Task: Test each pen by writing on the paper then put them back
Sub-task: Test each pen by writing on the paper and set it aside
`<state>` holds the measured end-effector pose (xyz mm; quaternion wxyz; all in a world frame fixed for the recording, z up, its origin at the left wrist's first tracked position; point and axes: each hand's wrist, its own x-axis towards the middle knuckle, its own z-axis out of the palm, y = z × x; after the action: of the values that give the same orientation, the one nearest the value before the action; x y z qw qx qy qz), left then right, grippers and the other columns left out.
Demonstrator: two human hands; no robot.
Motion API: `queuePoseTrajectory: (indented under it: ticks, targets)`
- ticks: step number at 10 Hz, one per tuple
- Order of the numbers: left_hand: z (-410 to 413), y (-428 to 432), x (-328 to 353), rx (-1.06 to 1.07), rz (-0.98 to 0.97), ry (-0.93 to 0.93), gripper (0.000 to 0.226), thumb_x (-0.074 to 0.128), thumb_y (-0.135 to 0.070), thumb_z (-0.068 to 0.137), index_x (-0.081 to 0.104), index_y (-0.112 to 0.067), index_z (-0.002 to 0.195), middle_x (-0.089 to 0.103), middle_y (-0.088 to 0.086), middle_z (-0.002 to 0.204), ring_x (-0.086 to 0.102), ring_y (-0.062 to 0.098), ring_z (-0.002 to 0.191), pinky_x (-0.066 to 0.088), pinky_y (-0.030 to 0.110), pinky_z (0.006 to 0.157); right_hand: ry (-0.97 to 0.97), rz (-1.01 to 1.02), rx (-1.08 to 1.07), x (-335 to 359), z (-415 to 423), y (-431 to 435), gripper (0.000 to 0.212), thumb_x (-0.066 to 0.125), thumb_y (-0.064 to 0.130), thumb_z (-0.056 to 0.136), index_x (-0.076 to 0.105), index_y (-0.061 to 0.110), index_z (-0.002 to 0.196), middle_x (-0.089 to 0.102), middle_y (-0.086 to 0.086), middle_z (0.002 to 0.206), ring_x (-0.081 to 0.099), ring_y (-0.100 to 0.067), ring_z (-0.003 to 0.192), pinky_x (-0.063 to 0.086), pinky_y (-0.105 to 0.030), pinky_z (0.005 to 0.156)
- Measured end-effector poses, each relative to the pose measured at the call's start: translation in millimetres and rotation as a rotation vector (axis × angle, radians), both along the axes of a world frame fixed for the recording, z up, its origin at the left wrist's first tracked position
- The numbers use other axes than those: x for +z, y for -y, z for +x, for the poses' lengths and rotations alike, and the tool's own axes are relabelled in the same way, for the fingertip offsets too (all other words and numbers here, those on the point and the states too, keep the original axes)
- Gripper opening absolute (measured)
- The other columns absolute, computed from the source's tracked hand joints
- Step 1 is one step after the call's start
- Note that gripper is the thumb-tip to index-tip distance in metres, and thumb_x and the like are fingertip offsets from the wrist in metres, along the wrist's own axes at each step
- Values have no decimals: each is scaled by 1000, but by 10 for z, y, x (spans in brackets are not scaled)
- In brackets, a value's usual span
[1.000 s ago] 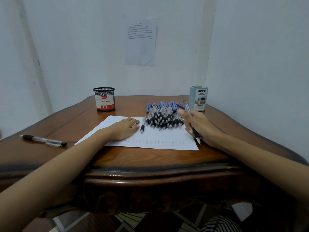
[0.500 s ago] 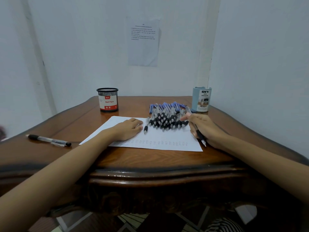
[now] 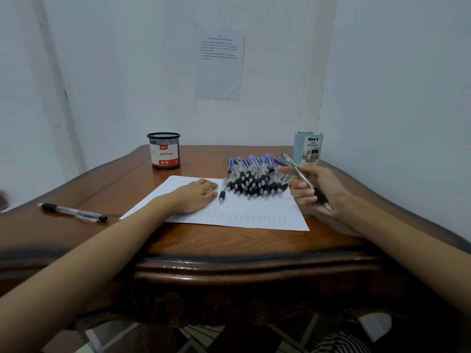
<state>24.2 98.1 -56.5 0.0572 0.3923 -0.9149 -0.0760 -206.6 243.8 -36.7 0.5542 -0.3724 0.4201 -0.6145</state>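
Right hand [image 3: 316, 189], raised just off the desk [image 3: 229, 243], grasps one pen [image 3: 295, 168] between curled fingers and thumb; the black grip and tip point back toward the wrist, and the clear barrel slants up and away. Immediately left of this hand lies the heap of pens [image 3: 254, 177], resting on the far part of the paper [image 3: 254, 215]. Left hand [image 3: 196, 197] lies flat and relaxed on the sheet, palm down, with a single pen [image 3: 223, 189] just beside its fingertips. Nearer than both hands runs a row of faint marks, seemingly ink trials, too small to read. Beyond the left hand stands a black mesh holder [image 3: 163, 151]; beyond the right, a blue organiser [image 3: 308, 149].
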Motion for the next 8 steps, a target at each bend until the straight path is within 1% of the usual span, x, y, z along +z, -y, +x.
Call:
queuePoseTrajectory:
  ticks: [1,2,3,5,7,8]
  targets:
    - [-2,-1,1,3,-4,-3,47,22,-34,102,26,-17,144,24,2,152,26,19,138,19,33,113,-102,-49,-55,-5,39,2,31,33,14,98,51,14,124,35,3,47,29,-3,30,25,-13,26]
    - [-3,-1,-4,1,-3,1,47,22,-34,101,26,-17,144,24,2,152,26,19,138,19,33,113,-180,-71,-83,-27,38,12,32,34,16,99,50,13,127,37,3,46,30,-3,31,26,-13,26]
    - [-1,5,-10,0,-2,-1,47,23,-35,101,27,-17,144,24,2,152,26,19,138,19,33,113,-241,-66,-65,-47,6,34,34,38,25,99,58,11,124,37,5,46,30,-2,32,27,-14,27]
    - [-3,22,-9,4,-1,2,46,22,-35,101,26,-18,144,24,2,152,25,18,139,18,33,114,-397,-100,-71,-39,36,-7,30,41,24,98,67,16,109,36,4,49,30,-3,34,27,-14,29]
    - [-7,12,-3,2,1,0,46,22,-34,102,27,-17,144,24,2,152,25,18,138,18,33,113,-516,-94,-158,-3,81,-84,28,40,22,98,67,14,100,40,5,43,33,-5,32,30,-15,31]
    - [-8,1,-2,-1,1,2,46,22,-34,102,26,-17,144,24,2,152,25,18,138,18,33,113,-478,-72,-175,0,68,-65,28,40,21,97,65,11,100,41,4,42,33,-6,30,30,-15,30]
